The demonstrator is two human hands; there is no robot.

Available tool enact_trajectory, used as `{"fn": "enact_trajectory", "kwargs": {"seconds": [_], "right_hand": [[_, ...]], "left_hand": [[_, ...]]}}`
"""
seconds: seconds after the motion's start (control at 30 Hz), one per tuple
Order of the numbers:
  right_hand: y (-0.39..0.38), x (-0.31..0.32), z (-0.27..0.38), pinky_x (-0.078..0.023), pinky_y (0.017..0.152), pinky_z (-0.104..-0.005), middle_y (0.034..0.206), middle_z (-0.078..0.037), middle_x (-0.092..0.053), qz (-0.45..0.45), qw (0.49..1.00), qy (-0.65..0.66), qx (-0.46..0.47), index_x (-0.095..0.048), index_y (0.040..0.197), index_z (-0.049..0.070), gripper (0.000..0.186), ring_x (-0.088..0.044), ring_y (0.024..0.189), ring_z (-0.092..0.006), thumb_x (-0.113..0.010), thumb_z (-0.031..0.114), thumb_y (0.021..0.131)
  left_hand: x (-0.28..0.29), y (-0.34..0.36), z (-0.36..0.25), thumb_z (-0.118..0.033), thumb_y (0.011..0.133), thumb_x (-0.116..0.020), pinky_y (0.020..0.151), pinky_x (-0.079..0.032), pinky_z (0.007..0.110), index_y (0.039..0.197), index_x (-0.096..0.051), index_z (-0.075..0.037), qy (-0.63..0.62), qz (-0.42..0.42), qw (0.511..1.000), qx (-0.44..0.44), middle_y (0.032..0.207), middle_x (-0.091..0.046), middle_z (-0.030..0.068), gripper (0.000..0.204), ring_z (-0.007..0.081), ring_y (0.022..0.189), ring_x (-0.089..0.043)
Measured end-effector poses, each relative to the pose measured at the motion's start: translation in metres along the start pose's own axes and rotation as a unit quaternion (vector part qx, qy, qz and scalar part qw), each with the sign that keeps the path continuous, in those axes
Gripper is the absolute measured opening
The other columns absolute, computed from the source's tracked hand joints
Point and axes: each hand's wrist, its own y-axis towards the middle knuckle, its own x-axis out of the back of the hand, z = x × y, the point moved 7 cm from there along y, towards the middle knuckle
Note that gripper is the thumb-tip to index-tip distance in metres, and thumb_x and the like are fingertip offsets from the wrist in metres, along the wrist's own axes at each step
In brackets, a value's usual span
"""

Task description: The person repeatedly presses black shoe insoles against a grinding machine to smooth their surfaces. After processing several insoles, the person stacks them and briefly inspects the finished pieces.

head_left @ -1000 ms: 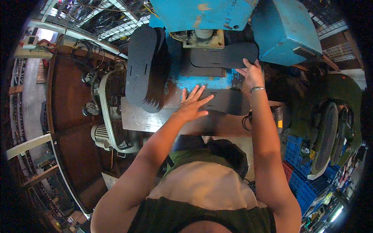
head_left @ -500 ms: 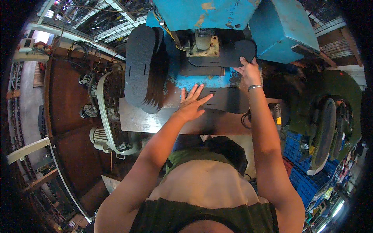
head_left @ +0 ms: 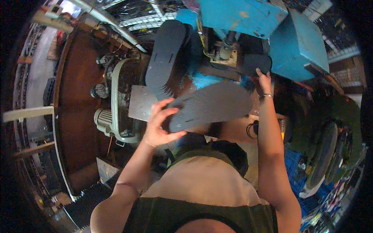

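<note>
A dark grey sandal sole (head_left: 213, 104) is tilted up above the bench, its finely ribbed face showing. My left hand (head_left: 157, 126) grips its left end, thumb below and fingers over the edge. Another black sole (head_left: 254, 63) lies partly under the metal plate (head_left: 226, 58) of a blue press (head_left: 244, 17). My right hand (head_left: 264, 81) holds that sole's right end by its near edge; some of the fingers are hidden. To the left, a fanned stack of dark soles (head_left: 165, 52) with short slots lies on the bench (head_left: 140, 103).
A blue metal housing (head_left: 299, 48) stands at the right of the press. At left is a motor (head_left: 104, 119) beside a curved pale guard (head_left: 120, 105). Blue crates (head_left: 293, 157) and a dark green machine (head_left: 345, 116) are at right.
My left hand has gone from resting spread on the bench to gripping a sole, now raised and turned. The right hand stays at the sole under the press. The whole view has shifted.
</note>
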Motion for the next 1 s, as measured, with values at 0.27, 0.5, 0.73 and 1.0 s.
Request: {"fn": "enact_trajectory", "kwargs": {"seconds": [0.27, 0.5, 0.73, 1.0], "right_hand": [[0.008, -0.009, -0.017, -0.065, 0.091, -0.0568, 0.139, -0.020, -0.065, 0.064, 0.987, 0.139, -0.044, -0.046, 0.147, 0.009, 0.046, -0.072, 0.115, -0.0462, -0.068, 0.016, 0.107], [-0.011, -0.001, -0.059, -0.053, 0.111, -0.0532, 0.154, -0.027, -0.056, 0.084, 0.974, 0.170, -0.123, -0.034, 0.162, 0.009, 0.079, -0.067, 0.127, -0.0396, -0.065, 0.055, 0.106], [-0.023, 0.000, -0.064, -0.050, 0.115, -0.0464, 0.152, -0.029, -0.058, 0.064, 0.981, 0.165, -0.077, -0.022, 0.171, 0.009, 0.095, -0.067, 0.128, -0.0358, -0.067, 0.059, 0.104], [-0.020, -0.003, -0.074, -0.045, 0.120, -0.0443, 0.157, -0.024, -0.054, 0.090, 0.980, 0.166, -0.058, -0.035, 0.163, -0.002, 0.093, -0.060, 0.139, -0.0339, -0.072, 0.056, 0.101]], "left_hand": [[0.051, 0.072, 0.035, -0.038, 0.074, -0.097, 0.119, -0.040, 0.049, 0.141, -0.067, -0.012, 0.180, -0.261, 0.937, 0.149, 0.151, -0.054, 0.0223, 0.078, 0.0407, 0.142, -0.048], [0.037, 0.022, 0.049, -0.044, 0.077, -0.097, 0.123, -0.035, 0.057, 0.161, -0.049, -0.019, 0.233, -0.256, 0.923, 0.171, 0.164, -0.040, 0.0265, 0.099, 0.0486, 0.152, -0.036], [-0.045, -0.241, 0.132, -0.043, 0.099, -0.078, 0.116, -0.046, 0.056, 0.158, -0.046, -0.006, 0.107, 0.091, 0.930, 0.338, 0.155, -0.053, 0.0282, 0.077, 0.0469, 0.143, -0.053], [-0.175, -0.502, 0.125, -0.045, 0.096, -0.076, 0.110, -0.051, 0.048, 0.150, -0.060, -0.008, 0.035, 0.586, 0.605, 0.539, 0.150, -0.063, 0.0230, 0.067, 0.0409, 0.130, -0.066]]}}
